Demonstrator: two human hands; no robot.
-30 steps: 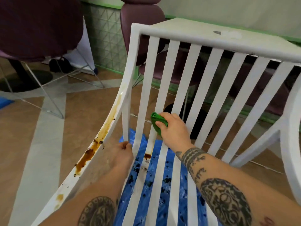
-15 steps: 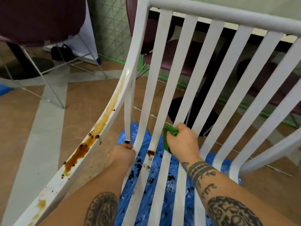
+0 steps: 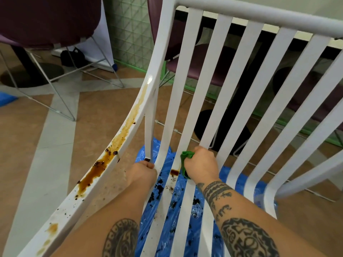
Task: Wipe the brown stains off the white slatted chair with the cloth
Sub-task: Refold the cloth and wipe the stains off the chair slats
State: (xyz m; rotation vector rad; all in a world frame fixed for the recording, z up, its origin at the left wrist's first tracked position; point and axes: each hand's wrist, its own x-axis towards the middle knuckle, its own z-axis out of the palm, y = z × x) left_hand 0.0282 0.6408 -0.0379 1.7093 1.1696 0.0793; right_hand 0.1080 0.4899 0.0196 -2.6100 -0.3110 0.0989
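The white slatted chair (image 3: 219, 75) fills the view. A long brown stain (image 3: 104, 164) runs down its left side rail, darkest near the middle. A small brown blot (image 3: 174, 172) sits on the second slat. My right hand (image 3: 201, 165) grips a bunched green cloth (image 3: 185, 160) and presses it against a slat just right of that blot. My left hand (image 3: 142, 173) curls round the leftmost slat near its lower end.
Blue plastic sheeting (image 3: 178, 206), spattered with dark spots, lies on the floor under the chair. Purple chairs on wire legs (image 3: 46, 19) stand at the back left and behind the slats. A green mesh panel (image 3: 128, 34) lines the far wall.
My right hand has slid the cloth down the slat toward me and rightward, now level with the small blot. The view has moved closer to the chair. My left hand keeps its hold.
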